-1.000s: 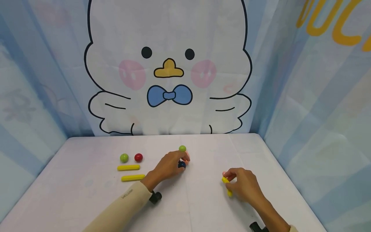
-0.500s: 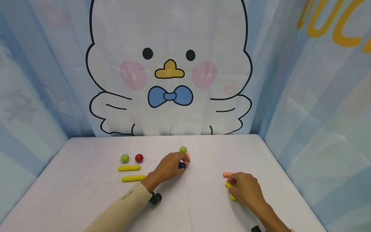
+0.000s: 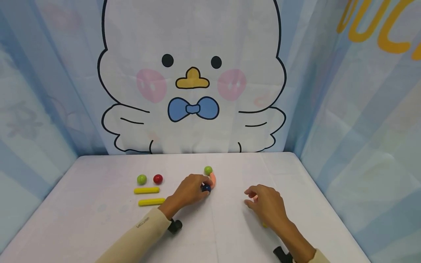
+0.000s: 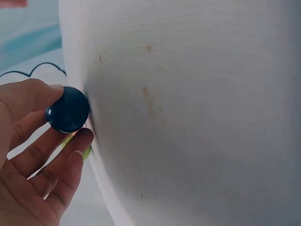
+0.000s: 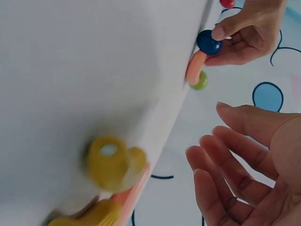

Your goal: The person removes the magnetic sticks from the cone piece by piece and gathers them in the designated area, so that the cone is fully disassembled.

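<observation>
My left hand (image 3: 190,189) pinches a dark blue ball (image 4: 68,110) between thumb and fingers, low at the tabletop. A curved pink piece (image 3: 213,180) meets the blue ball in the right wrist view, with a green ball (image 3: 208,170) at its far end. My right hand (image 3: 267,205) is over the right part of the table, its thumb and fingers apart and holding nothing. Below it, in the right wrist view, lie blurred yellow pieces (image 5: 106,169) beside a straight pink stick (image 5: 135,190); the hand mostly hides these in the head view.
To the left lie another green ball (image 3: 141,179), a red ball (image 3: 158,179) and two yellow sticks (image 3: 146,190), one in front of the other. The white table (image 3: 108,233) ends at a printed cloth backdrop (image 3: 194,135), with cloth walls at both sides.
My right hand has let go of the yellow piece and moved left and away from me, fingers spread. My left hand stays on the blue ball.
</observation>
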Tool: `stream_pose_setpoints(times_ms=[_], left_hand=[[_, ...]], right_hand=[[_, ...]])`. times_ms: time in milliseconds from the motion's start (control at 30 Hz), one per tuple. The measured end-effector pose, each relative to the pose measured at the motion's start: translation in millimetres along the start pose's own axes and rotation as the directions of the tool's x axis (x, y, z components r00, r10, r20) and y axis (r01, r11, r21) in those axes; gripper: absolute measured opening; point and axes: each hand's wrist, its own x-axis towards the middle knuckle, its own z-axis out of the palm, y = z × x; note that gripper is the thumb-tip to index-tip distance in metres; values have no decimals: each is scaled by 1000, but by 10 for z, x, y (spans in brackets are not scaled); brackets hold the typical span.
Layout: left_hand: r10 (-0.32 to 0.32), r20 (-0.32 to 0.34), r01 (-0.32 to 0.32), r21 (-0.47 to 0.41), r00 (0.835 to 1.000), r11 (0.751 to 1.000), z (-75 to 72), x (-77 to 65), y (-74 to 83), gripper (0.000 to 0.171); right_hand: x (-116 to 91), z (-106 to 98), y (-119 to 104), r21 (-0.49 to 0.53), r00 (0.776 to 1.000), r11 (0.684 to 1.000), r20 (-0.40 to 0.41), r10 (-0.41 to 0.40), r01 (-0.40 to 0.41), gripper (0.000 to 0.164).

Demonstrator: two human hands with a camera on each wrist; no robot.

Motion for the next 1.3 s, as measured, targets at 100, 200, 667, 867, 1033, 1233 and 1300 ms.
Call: stream_pose_setpoints(times_ms=[100,200,667,867,1033,1233,1300], left_hand=[[-5,-2,5,15,1000,1000,-6,-9,0,28],[-16,4,16,16,1000,1000,-11,-19,1,29],[36,-3,-36,-7,999,999,-28,-59,-27,27],[4,19,-4,-5,1000,1000,-28,-95,-1,28],[8,25,-8,-10,1000,1000,-15,-120,-4,27],[18,39,-17,-24,999,1000,-17,-173,-6,29],[19,49,-17,-28,999,999,-18,-193,-6,30]], right_hand=[[72,44,-110,43,999,998,-6,-34,34,25],[156,91,-215,81,998,995,-7,-61,62,25],[589,378,-467,298,993,953,81,-82,54,32],[725,523,-477,326,994,945,88,-71,39,37],[813,645,-483,320,992,947,114,-58,18,41],[885,711,-506,296,987,954,133,-89,46,42],[894,725,-514,291,985,956,146,-87,41,42]])
